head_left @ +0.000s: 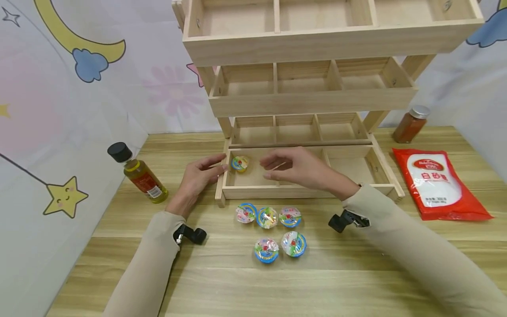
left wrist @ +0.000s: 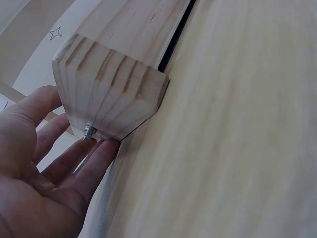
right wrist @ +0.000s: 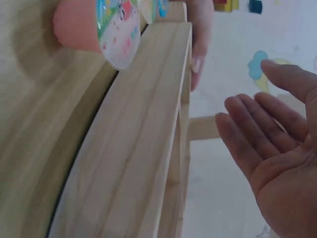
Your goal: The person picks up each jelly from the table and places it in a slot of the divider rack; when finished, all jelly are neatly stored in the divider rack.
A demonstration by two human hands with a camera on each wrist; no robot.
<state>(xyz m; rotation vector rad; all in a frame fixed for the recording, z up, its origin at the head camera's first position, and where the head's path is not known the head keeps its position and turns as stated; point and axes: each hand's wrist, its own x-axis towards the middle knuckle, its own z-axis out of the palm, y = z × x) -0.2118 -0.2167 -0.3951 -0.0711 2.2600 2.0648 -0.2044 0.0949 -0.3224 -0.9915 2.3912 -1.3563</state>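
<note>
The filling of the wooden rack (head_left: 313, 103) with jelly cups appears to be in hand, and this step looks barely begun. A single yellow-tinted jelly cup (head_left: 239, 164) is held in the left compartment of the rack's lowest tray (head_left: 273, 193). Five more are left on the table in front of the rack: a row of three cups (head_left: 267, 217) is set near its front board, and a pair of cups (head_left: 266, 250) is placed farther out.

The right hand (head_left: 295, 165) is held over the lowest tray with loosely bent fingers and the thumb set apart; nothing is grasped. The left hand (head_left: 198, 176) is placed at the rack's left end, its fingers spread and slightly bent; the wood is apparently touched, but not gripped. A reach to the row and a light pinch on a cup's rim seem to be called for next.

On the red sugar bag (head_left: 437, 185), right of the rack, 白砂 can be read, with the next character blurred. On the oil bottle (head_left: 146, 180), left of the rack, a barcode is shown, but no words can be made out. The cups' lid lettering cannot be read.
</note>
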